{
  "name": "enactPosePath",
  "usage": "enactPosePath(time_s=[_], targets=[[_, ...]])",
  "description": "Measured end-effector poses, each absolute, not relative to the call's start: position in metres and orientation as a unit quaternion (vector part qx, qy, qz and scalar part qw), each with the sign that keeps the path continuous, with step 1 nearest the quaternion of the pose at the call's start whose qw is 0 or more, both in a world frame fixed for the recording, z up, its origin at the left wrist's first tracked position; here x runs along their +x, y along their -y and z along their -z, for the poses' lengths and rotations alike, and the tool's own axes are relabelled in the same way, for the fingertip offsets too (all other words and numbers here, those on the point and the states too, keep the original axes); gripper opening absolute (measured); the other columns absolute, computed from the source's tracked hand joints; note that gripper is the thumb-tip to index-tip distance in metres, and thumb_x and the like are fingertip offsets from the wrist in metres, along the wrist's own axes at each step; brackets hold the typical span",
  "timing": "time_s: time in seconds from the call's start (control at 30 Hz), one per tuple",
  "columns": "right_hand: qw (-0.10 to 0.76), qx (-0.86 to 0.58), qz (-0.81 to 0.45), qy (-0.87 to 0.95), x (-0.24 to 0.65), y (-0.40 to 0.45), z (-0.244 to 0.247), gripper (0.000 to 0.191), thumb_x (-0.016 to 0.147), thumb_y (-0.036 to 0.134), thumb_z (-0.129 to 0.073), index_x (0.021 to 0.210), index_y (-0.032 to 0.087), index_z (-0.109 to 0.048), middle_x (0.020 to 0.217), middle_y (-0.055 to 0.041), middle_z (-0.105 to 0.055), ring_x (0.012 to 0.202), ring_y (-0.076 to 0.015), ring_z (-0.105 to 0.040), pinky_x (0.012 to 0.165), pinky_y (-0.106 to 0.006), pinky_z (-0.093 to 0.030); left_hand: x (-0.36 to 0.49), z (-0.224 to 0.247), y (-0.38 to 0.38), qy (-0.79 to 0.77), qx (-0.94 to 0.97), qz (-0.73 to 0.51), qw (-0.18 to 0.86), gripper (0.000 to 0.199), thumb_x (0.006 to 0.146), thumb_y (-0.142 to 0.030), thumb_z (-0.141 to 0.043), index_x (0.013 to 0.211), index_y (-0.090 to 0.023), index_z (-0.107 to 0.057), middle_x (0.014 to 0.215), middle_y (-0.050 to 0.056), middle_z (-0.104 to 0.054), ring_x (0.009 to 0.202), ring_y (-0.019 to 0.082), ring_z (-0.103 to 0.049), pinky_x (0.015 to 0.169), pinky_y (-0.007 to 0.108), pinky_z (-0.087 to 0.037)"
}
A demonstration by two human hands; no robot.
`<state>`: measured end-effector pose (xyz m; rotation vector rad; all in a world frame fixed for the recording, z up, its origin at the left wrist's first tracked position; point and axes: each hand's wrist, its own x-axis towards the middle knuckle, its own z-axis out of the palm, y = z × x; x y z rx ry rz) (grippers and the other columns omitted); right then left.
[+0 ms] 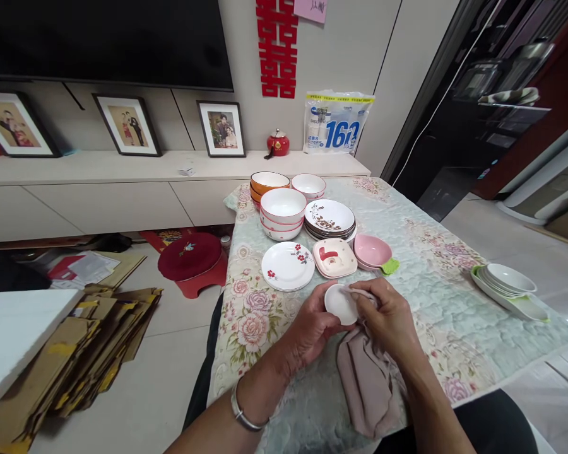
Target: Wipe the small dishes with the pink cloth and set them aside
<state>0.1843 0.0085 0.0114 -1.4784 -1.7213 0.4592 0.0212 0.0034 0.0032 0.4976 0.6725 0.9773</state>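
Both hands (315, 321) (392, 316) close together — fingers (377, 288) curled.

Small round white dish (339, 305): smooth, glossy, ceramic in appearance. Crumpled dusty-pink cloth (366, 384): matt, soft-looking, creased. Stacked round white bowls with red rims (283, 213): smooth, glossy glaze. Pale-green floral fabric tabletop cover (430, 277): matt, puckered. Silver-coloured metal bracelet (239, 413): polished. Flattened brown cardboard (97, 353): matt, rough-edged. Printed clear plastic bag (338, 126): shiny, wrinkled.

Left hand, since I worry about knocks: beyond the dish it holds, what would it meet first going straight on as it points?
Probably the squarish plate with the red design, ahead of the left hand; depth is unclear.
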Motion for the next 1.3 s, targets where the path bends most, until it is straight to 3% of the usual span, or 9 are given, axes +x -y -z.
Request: enactPosePath(time_s=[0.2,0.3,0.47,0.8,0.9,1.0,1.13,1.3], targets=[[0.311,-0.586,-0.12,0.739,0.166,0.0,-0.011,0.022,0.092,0.023,-0.048,0.097,0.019,-0.069,0.091,-0.0071,-0.059,0.079,-0.0201,-0.059,0.071,-0.033,-0.047,0.021,0.0,-0.002,-0.288,0.226,-0.447,0.816,0.071,0.055,-0.003,-0.078,0.12,-0.024,-0.063,0.116,0.005,-0.065,0.099,0.021,-0.06,0.073,0.028,-0.051],[0.313,-0.553,-0.17,0.753,0.164,0.003,-0.019,0.022,0.095,0.023,-0.047,0.099,0.02,-0.068,0.094,-0.0078,-0.062,0.085,-0.0205,-0.061,0.075,-0.033,-0.048,0.02,0.004,-0.002,-0.252,0.236,-0.454,0.822,0.07,0.061,-0.013,-0.085,0.126,-0.027,-0.062,0.131,0.006,-0.06,0.104,0.021,-0.059,0.077,0.028,-0.05],[0.333,-0.474,-0.295,0.76,0.177,0.002,-0.027,0.023,0.096,0.023,-0.048,0.104,0.024,-0.07,0.103,-0.0052,-0.068,0.094,-0.0182,-0.065,0.081,-0.029,-0.05,0.018,0.006,-0.002,-0.239,0.255,-0.444,0.825,0.073,0.063,-0.021,-0.088,0.129,-0.032,-0.061,0.142,0.007,-0.051,0.093,0.018,-0.062,0.072,0.029,-0.052],[0.338,-0.47,-0.224,0.784,0.18,0.001,-0.026,0.02,0.089,0.015,-0.052,0.099,0.024,-0.067,0.096,-0.0039,-0.068,0.089,-0.0182,-0.065,0.079,-0.029,-0.05,0.018,0.001,-0.001,-0.236,0.266,-0.437,0.826,0.062,0.067,-0.028,-0.086,0.125,-0.025,-0.063,0.139,0.01,-0.049,0.099,0.022,-0.063,0.073,0.032,-0.056],[0.366,-0.49,-0.187,0.769,0.173,-0.002,-0.017,0.02,0.089,0.015,-0.05,0.099,0.022,-0.066,0.095,-0.0048,-0.068,0.089,-0.0186,-0.064,0.079,-0.029,-0.049,0.018,0.001,-0.002,-0.236,0.261,-0.449,0.821,0.062,0.064,-0.028,-0.088,0.121,-0.024,-0.064,0.136,0.01,-0.051,0.1,0.022,-0.062,0.074,0.034,-0.057],[0.329,-0.53,-0.162,0.765,0.171,-0.003,-0.014,0.02,0.091,0.019,-0.049,0.095,0.021,-0.068,0.09,-0.0058,-0.067,0.084,-0.0198,-0.063,0.075,-0.031,-0.048,0.019,0.001,-0.002,-0.26,0.262,-0.469,0.802,0.062,0.06,-0.026,-0.09,0.117,-0.022,-0.065,0.134,0.01,-0.054,0.095,0.021,-0.062,0.074,0.036,-0.057],[0.285,-0.54,-0.26,0.748,0.175,0.001,-0.025,0.017,0.087,0.02,-0.052,0.086,0.021,-0.069,0.081,-0.0024,-0.068,0.074,-0.0181,-0.063,0.067,-0.028,-0.046,0.02,0.002,-0.001,-0.29,0.281,-0.486,0.775,0.066,0.058,-0.026,-0.09,0.118,-0.021,-0.064,0.128,0.01,-0.058,0.088,0.02,-0.063,0.068,0.033,-0.056],[0.356,-0.53,-0.391,0.663,0.175,0.001,-0.029,0.014,0.085,0.031,-0.059,0.087,0.021,-0.069,0.08,-0.0008,-0.071,0.072,-0.0179,-0.064,0.065,-0.026,-0.049,0.019,0.002,-0.001,-0.274,0.284,-0.444,0.804,0.067,0.063,-0.029,-0.088,0.124,-0.021,-0.063,0.128,0.011,-0.058,0.088,0.019,-0.063,0.068,0.032,-0.055]])
